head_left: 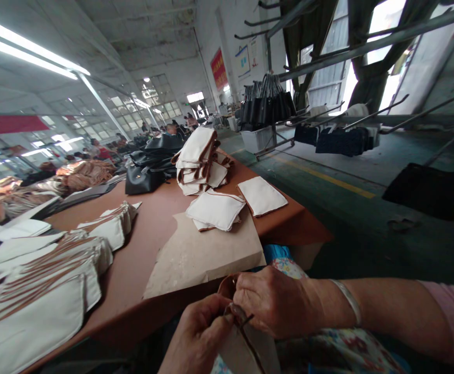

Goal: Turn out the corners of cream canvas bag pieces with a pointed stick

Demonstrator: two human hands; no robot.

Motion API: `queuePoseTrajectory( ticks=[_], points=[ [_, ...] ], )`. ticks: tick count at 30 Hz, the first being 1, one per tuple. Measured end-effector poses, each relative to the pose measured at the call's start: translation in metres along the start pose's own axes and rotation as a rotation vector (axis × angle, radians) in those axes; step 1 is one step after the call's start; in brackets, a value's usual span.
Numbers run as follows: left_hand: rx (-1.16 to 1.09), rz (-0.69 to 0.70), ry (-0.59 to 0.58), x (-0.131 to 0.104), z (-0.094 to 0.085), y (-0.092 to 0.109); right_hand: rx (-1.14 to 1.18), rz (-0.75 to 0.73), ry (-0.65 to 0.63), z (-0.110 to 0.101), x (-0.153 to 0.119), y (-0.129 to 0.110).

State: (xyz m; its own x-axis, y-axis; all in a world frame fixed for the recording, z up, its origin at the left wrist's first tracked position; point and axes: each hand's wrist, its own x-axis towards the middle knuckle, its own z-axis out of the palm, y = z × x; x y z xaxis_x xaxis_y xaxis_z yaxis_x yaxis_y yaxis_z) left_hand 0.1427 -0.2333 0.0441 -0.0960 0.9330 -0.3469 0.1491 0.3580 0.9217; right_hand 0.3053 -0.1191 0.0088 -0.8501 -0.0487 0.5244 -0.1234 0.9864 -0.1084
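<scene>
My left hand [201, 332] is at the bottom centre, its thumb and fingers pinched on a brown-edged white piece [250, 348] over my lap. Beside it, to the right, my right hand [268, 298] has its fingers closed on the brown edge of the same piece. Between the hands a small dark, thin strip sticks out. On the table in front, white pieces with brown edging [217, 209] rest on a beige sheet [207, 254]. A taller stack of similar pieces [196, 161] stands behind them, and a single one [263, 196] lies at the right.
The brown table [152, 223] has fanned rows of white pieces [55, 291] on its left and black bags [145, 176] at the back. A metal rack [328, 59] with hanging black bags [268, 106] stands at the right. People are in the distance.
</scene>
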Motion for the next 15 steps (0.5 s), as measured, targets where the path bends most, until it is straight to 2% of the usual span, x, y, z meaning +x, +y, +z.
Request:
queuePoseTrajectory(
  ticks=[3, 6, 8, 10, 12, 15],
  points=[
    [0.008, 0.017, -0.043, 0.001, 0.002, 0.001, 0.111, 0.059, -0.019, 0.001, 0.003, 0.006],
    [-0.067, -0.026, -0.044, 0.002, 0.002, 0.002, 0.526, 0.359, -0.067, -0.006, 0.008, 0.021],
    [-0.15, -0.069, -0.052, 0.002, 0.001, 0.0, 0.854, 0.577, -0.162, -0.015, 0.01, 0.033],
    [-0.215, -0.109, -0.068, 0.002, -0.001, -0.004, 1.052, 0.703, -0.249, -0.024, 0.01, 0.043],
    [-0.254, -0.124, -0.056, 0.003, -0.003, -0.009, 1.056, 0.716, -0.194, -0.029, 0.01, 0.048],
    [-0.255, -0.103, -0.017, 0.005, -0.006, -0.015, 0.874, 0.554, 0.026, -0.024, 0.006, 0.043]
  ],
)
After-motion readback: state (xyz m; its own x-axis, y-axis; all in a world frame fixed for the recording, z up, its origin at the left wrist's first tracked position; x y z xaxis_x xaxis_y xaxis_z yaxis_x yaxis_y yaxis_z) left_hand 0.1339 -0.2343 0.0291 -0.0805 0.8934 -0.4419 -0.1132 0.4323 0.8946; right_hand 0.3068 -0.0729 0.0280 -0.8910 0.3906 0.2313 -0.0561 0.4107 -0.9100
